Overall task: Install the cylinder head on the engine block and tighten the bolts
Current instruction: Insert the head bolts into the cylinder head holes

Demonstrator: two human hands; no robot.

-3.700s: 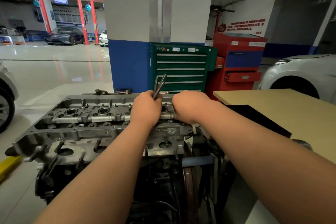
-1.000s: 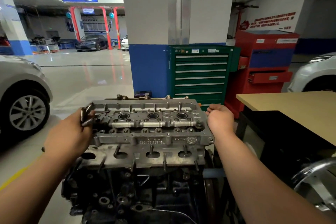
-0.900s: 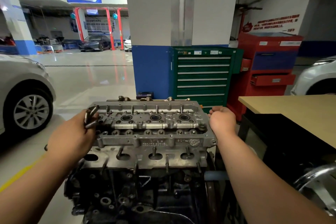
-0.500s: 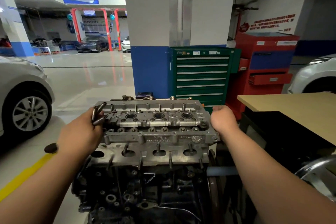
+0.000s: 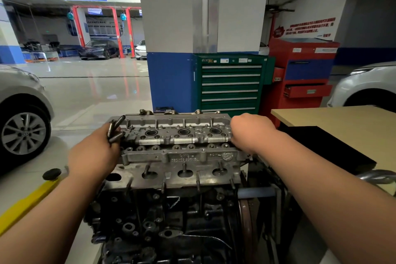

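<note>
Cylinder head (image 5: 182, 153) rests on engine block (image 5: 171, 221), left grip (image 5: 94, 154) clutching bolts (image 5: 114, 129), right grip (image 5: 250, 133) clasping its end; best squared before threading.

- White pillar (image 5: 203, 17) with a blue base stands centre frame.
- Green drawer cabinet (image 5: 231, 85) and red tool cabinet (image 5: 304, 70) sit centre right.
- Glossy pale floor (image 5: 90, 92) lies left; tan counter (image 5: 347, 126) right.

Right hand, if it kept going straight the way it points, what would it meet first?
The right end of the cylinder head; the right hand looks to be against it, though its fingers are hidden.
</note>
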